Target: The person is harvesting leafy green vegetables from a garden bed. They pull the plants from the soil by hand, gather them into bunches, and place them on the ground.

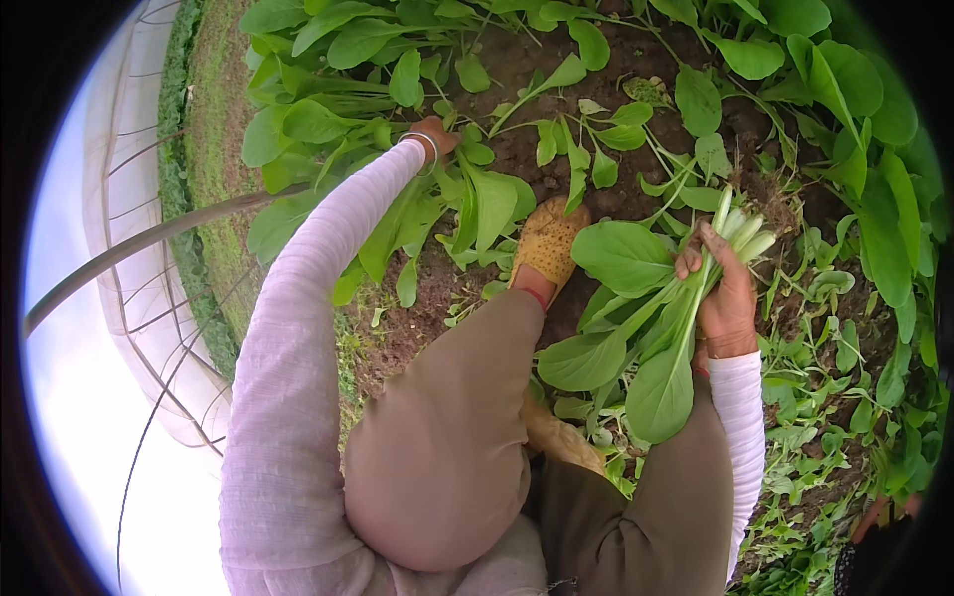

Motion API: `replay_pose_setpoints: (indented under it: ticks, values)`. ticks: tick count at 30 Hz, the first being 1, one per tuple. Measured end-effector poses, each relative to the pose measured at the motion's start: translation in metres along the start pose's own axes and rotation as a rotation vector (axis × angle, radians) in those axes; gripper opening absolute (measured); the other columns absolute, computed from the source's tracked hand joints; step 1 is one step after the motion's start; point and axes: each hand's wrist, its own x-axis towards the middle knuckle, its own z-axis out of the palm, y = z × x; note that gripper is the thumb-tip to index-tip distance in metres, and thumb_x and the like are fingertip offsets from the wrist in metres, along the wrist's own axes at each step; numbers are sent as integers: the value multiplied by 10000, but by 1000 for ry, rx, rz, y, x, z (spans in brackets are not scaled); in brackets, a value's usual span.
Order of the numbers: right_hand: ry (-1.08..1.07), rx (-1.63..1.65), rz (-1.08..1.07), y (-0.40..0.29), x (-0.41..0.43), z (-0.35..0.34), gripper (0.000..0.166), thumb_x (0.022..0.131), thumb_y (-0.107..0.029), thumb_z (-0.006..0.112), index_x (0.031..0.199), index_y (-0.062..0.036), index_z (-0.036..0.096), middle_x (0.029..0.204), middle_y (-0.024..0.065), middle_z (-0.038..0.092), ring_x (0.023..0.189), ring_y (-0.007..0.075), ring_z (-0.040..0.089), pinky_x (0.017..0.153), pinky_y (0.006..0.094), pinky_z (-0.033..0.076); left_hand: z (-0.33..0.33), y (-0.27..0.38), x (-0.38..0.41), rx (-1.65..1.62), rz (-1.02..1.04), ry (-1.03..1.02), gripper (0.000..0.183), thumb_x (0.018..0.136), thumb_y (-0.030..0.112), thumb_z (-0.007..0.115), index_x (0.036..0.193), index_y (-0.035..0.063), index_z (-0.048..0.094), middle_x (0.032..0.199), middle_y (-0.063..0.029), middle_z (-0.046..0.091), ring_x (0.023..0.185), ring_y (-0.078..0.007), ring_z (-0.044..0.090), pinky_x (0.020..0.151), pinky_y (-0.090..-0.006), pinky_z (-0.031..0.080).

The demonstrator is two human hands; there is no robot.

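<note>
My right hand (pixel 724 287) grips a bunch of leafy greens (pixel 659 350) by its pale stems. The cut-looking stem ends point up and to the right, while the broad leaves hang down to the left over my leg. My left hand (pixel 438 138), with a bangle at the wrist, reaches low among the standing leafy green plants (pixel 328 123) at the upper left. Its fingers are partly hidden by stems and leaves, so what they hold is unclear.
Brown soil (pixel 514 67) shows between the plants. My yellow shoe (pixel 551 235) stands on it. Loose leaves (pixel 805 417) litter the ground at right. A curved pole (pixel 164 231) crosses the left, before a plastic-covered tunnel frame (pixel 123 149). Part of another person (pixel 883 536) shows lower right.
</note>
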Motion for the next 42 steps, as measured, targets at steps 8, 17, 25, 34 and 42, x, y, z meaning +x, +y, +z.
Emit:
replay_pose_setpoints:
  ticks: [8,17,25,34,42]
  values:
    - [-36,-14,16,-1,-3,0,168,876,-127,596,969,6,553,646,33,510,605,159,520,725,322,481,17,-12,6,-366,-146,-28,612,801,348,649,1225,-71,511,1221,-215,551,1047,-300,584,860,-403,463]
    - [-40,-174,-23,-6,-9,-2,187,864,-152,618,976,-17,552,600,24,495,733,249,632,840,380,476,-7,-11,-6,-801,-143,-276,382,841,192,610,1139,-41,552,1091,-157,618,882,-265,621,766,-384,504]
    - [-38,-174,-43,-6,-9,-3,201,858,-158,624,963,-5,546,601,32,492,681,225,602,769,357,475,-30,-32,-48,-878,-82,-431,186,881,208,598,934,30,596,690,-63,582,531,-174,539,455,-312,465]
    - [-90,-114,-39,-3,-6,-2,204,864,-123,620,987,20,544,606,32,522,641,192,596,852,373,482,-61,55,-159,-1344,370,-609,186,941,175,539,1056,63,444,805,-66,518,500,-96,447,438,-204,360]
    - [-91,-312,-214,-14,-9,-4,161,850,-97,631,958,3,565,750,78,608,616,147,571,637,283,493,-37,114,-133,-337,583,-323,170,932,195,523,989,37,498,626,-10,462,478,-101,477,431,-294,393]
